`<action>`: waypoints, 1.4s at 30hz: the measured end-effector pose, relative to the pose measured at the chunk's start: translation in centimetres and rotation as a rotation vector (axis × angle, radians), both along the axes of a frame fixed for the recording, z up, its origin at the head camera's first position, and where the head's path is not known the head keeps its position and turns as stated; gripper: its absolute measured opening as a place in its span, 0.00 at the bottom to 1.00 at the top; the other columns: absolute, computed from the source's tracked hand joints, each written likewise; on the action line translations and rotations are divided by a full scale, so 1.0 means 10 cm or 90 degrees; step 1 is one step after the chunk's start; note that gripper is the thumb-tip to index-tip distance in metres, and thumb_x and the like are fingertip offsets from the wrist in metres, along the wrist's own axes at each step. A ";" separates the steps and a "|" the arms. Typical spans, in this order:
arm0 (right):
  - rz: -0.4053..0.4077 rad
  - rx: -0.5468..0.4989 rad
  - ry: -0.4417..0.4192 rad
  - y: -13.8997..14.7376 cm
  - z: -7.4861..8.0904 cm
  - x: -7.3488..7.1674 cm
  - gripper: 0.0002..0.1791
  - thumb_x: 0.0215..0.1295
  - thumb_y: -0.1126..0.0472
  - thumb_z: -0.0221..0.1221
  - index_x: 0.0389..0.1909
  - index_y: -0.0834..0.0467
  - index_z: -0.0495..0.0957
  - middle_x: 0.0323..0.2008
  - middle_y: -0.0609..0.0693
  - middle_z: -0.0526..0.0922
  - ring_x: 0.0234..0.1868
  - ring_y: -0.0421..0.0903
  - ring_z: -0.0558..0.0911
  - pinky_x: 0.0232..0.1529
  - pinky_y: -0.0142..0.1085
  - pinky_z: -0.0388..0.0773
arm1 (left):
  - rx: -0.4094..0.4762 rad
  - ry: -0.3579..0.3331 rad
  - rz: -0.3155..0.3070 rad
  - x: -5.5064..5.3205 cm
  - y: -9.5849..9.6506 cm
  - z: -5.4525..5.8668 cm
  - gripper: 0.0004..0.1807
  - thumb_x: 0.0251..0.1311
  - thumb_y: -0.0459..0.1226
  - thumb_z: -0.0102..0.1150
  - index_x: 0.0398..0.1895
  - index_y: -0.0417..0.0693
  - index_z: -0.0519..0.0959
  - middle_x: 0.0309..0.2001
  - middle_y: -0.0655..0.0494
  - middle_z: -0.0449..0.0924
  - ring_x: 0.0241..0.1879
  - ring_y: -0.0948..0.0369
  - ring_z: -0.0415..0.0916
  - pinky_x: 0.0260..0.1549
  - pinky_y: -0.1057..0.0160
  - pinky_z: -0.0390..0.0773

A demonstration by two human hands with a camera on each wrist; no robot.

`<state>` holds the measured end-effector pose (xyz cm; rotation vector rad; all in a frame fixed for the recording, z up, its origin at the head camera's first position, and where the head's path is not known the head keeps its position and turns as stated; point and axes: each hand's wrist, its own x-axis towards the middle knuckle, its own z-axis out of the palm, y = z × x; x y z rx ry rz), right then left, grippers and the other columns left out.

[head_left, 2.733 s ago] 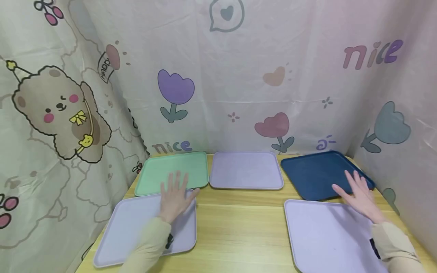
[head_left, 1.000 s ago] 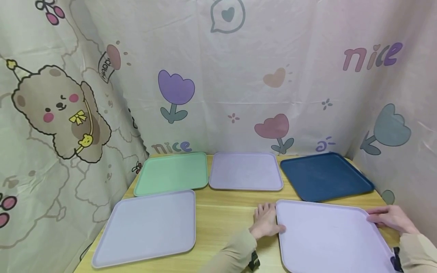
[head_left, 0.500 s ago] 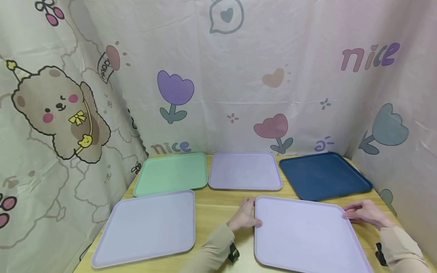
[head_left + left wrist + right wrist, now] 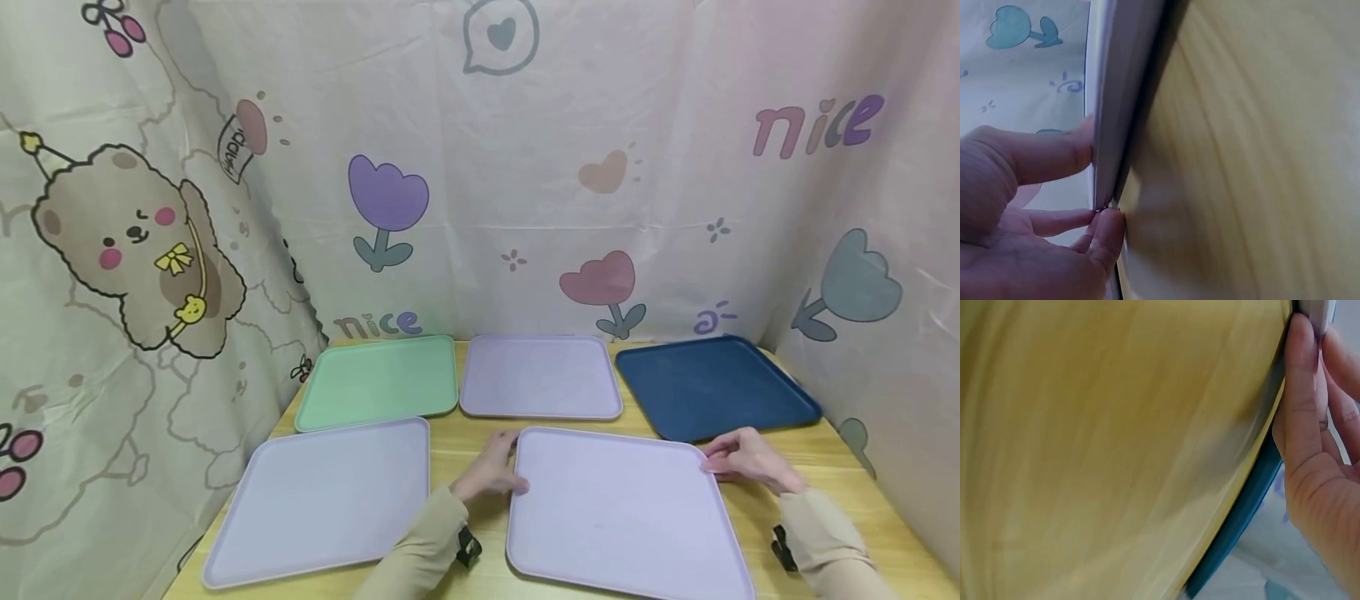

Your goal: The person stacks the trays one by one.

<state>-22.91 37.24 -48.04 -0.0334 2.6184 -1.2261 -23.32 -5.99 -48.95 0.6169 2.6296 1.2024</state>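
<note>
A pale purple tray (image 4: 622, 512) lies at the front of the table, right of the middle, between both hands. My left hand (image 4: 491, 467) grips its left edge, the thumb over the rim. In the left wrist view the tray's side (image 4: 1125, 81) runs between thumb and fingers, with fingertips low against the table. At the tray's far right corner my right hand (image 4: 750, 460) pinches the rim. The right wrist view shows the fingers (image 4: 1302, 381) on the tray's corner (image 4: 1317, 312), thumb and forefinger on opposite faces.
Another pale purple tray (image 4: 330, 500) lies front left. Along the back are a green tray (image 4: 382, 379), a smaller purple tray (image 4: 540, 375) and a dark blue tray (image 4: 712, 387). A wooden table (image 4: 472, 437) bears them, and a printed curtain (image 4: 480, 167) hangs behind and beside it.
Both hands, earlier spread over the left and right trays, took hold of the right purple tray. It has slid left towards the middle, with the hands moving along.
</note>
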 end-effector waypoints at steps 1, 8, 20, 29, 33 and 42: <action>0.010 -0.002 0.011 -0.04 0.00 0.00 0.15 0.59 0.67 0.69 0.41 0.76 0.82 0.32 0.53 0.86 0.29 0.42 0.81 0.31 0.29 0.85 | 0.014 -0.009 0.001 0.00 -0.04 0.00 0.46 0.43 0.25 0.75 0.68 0.25 0.64 0.61 0.30 0.66 0.60 0.38 0.70 0.64 0.39 0.74; 0.037 -0.056 0.034 -0.24 -0.05 -0.02 0.16 0.61 0.68 0.67 0.42 0.78 0.80 0.31 0.53 0.84 0.29 0.39 0.82 0.33 0.30 0.86 | 0.086 0.036 0.001 -0.09 -0.26 -0.03 0.34 0.38 0.17 0.63 0.57 0.20 0.72 0.42 0.33 0.77 0.41 0.49 0.78 0.42 0.58 0.85; 0.025 -0.068 0.079 -0.68 -0.08 -0.09 0.13 0.56 0.71 0.69 0.39 0.77 0.81 0.27 0.53 0.85 0.24 0.39 0.83 0.28 0.30 0.85 | 0.109 0.002 0.028 -0.16 -0.62 -0.04 0.34 0.35 0.15 0.54 0.57 0.17 0.72 0.41 0.30 0.82 0.39 0.48 0.82 0.41 0.55 0.88; 0.035 -0.075 0.088 -0.84 -0.09 -0.14 0.11 0.55 0.72 0.69 0.36 0.76 0.82 0.25 0.54 0.85 0.23 0.41 0.84 0.26 0.32 0.86 | 0.065 -0.015 0.076 -0.16 -0.76 -0.01 0.36 0.37 0.15 0.56 0.59 0.18 0.70 0.42 0.35 0.81 0.39 0.54 0.78 0.39 0.59 0.85; 0.048 -0.090 0.092 -0.89 -0.09 -0.15 0.11 0.55 0.73 0.68 0.37 0.77 0.81 0.25 0.55 0.84 0.23 0.41 0.84 0.27 0.33 0.86 | 0.064 -0.013 0.073 -0.15 -0.78 0.04 0.37 0.35 0.15 0.54 0.59 0.17 0.69 0.41 0.34 0.82 0.38 0.52 0.79 0.38 0.61 0.85; 0.023 -0.061 0.087 -1.00 -0.07 -0.17 0.10 0.53 0.73 0.69 0.35 0.74 0.82 0.24 0.52 0.84 0.22 0.42 0.83 0.26 0.33 0.85 | 0.023 0.035 0.093 -0.13 -0.83 0.08 0.37 0.31 0.15 0.53 0.57 0.19 0.73 0.41 0.34 0.83 0.38 0.52 0.79 0.39 0.60 0.84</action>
